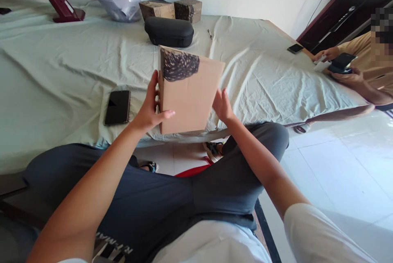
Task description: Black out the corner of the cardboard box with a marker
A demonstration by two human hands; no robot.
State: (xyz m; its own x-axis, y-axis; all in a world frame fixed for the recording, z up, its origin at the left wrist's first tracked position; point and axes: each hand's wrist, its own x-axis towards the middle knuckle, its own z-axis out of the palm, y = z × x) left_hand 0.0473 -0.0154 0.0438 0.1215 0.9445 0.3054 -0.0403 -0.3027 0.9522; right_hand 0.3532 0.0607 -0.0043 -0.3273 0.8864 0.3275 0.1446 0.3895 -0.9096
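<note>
Between my two hands, above the table's front edge, is a brown cardboard box (188, 99) with a black scribbled patch at its upper left corner. My left hand (152, 109) grips its left side, the thumb on the front face and the fingers along the edge. Against the lower right edge lies my right hand (222, 105), its thumb pointing up and its other fingers hidden behind the box. A dark smartphone (117, 107) rests on the cloth left of my left hand. Just behind the box sits a black zip case (168, 31).
A pale green cloth (61, 58) covers the table. At the back stand two small cardboard boxes (188, 10), a clear plastic basket (123, 9) of odds and ends, and a dark red stand (66, 9). A pen (210, 34) lies nearby. At right, another person's hands (353, 76) hold a dark device.
</note>
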